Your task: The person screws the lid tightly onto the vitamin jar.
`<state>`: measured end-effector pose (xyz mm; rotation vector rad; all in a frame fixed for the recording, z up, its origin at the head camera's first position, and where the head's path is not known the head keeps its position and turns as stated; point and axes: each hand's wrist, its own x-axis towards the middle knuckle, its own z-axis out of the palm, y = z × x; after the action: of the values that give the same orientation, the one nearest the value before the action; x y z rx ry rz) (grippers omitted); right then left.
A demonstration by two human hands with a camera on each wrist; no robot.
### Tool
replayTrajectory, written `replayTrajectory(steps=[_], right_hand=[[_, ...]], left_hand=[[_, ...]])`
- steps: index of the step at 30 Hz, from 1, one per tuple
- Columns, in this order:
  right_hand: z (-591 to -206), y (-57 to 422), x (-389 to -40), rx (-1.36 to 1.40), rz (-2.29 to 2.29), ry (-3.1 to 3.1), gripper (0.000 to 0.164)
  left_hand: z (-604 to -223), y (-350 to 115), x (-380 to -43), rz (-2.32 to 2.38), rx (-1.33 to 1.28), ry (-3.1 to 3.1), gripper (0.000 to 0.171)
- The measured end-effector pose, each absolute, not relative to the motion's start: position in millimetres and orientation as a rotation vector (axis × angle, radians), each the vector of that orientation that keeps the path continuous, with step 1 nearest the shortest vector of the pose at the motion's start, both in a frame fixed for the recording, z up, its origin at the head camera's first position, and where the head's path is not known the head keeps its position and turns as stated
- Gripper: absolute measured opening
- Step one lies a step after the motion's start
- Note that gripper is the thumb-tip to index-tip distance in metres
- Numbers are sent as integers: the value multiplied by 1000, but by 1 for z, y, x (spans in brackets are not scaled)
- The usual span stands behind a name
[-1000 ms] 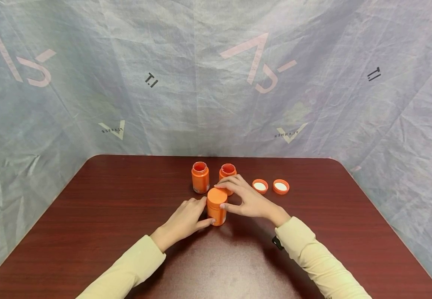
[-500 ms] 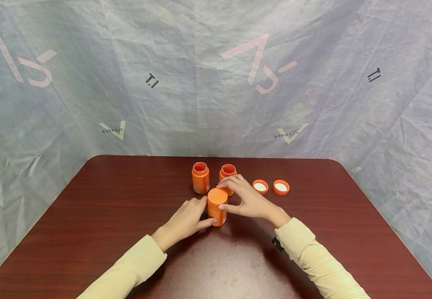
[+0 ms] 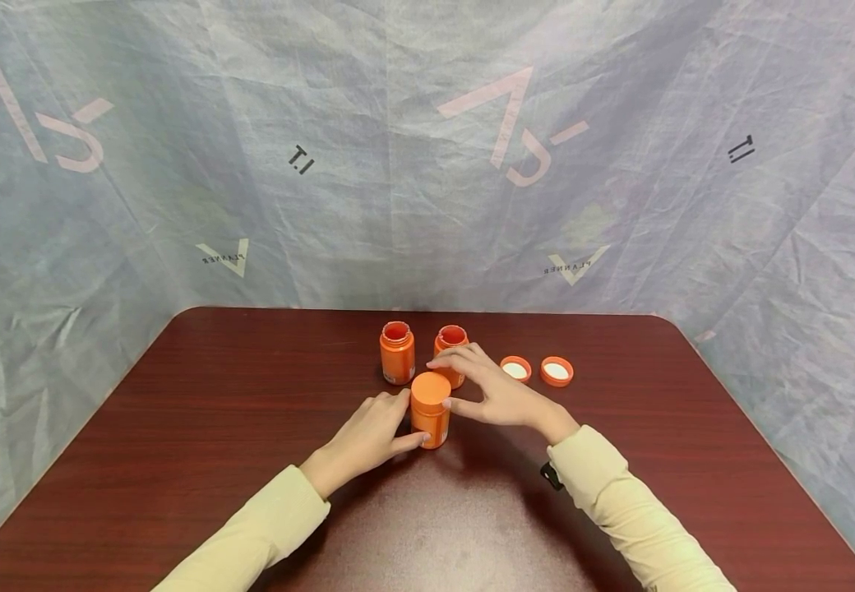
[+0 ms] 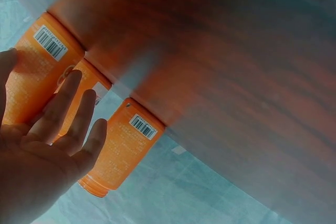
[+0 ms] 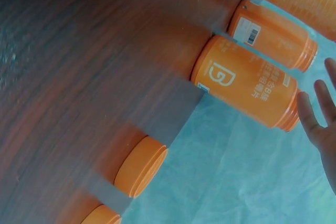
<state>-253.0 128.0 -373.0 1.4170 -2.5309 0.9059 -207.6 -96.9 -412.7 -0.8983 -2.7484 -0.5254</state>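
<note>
Left hand point(image 3: 364, 436) on capped orange jar point(image 3: 430, 426), right hand point(image 3: 505, 399) at its lid point(image 3: 431, 390)

Closest on my head feed: two pale sleeves point(image 3: 265, 514), cuffs folded, small black object point(image 3: 551, 476) at the right wrist. Dark red wood-grain table point(image 3: 176, 444) under it all.

Capped jar upright mid-table, between the hands. Left fingers grip it low: thumb in front, index round the back; remaining fingers fanned out loosely on my left wrist feed. Right fingers spread and fairly straight, not clamped; thumb at the lid's right edge, fingertips by its back edge. Actual contact there, can't tell.

Just behind: two upright orange jars, mouths uncovered. I get the left jar point(image 3: 398, 362) whole; the right jar point(image 3: 457, 378) is partly hidden by right-hand fingers. To their right, two loose orange caps, white insides up: inner cap point(image 3: 515, 370) just beyond the right hand, outer cap point(image 3: 556, 371) beside it, apart.

Farthest: wrinkled grey-blue cloth point(image 3: 398, 164), printed with letters and shapes.
</note>
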Motion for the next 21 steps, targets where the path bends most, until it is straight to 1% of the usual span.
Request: replayTrajectory(steps=[11, 21], right_hand=[[-374, 129, -255, 1452, 901, -2508, 43], [-376, 126, -250, 1319, 922, -2537, 40]], left_hand=[[-412, -97, -207, -521, -881, -2771, 55], [-413, -97, -208, -520, -888, -2751, 53]])
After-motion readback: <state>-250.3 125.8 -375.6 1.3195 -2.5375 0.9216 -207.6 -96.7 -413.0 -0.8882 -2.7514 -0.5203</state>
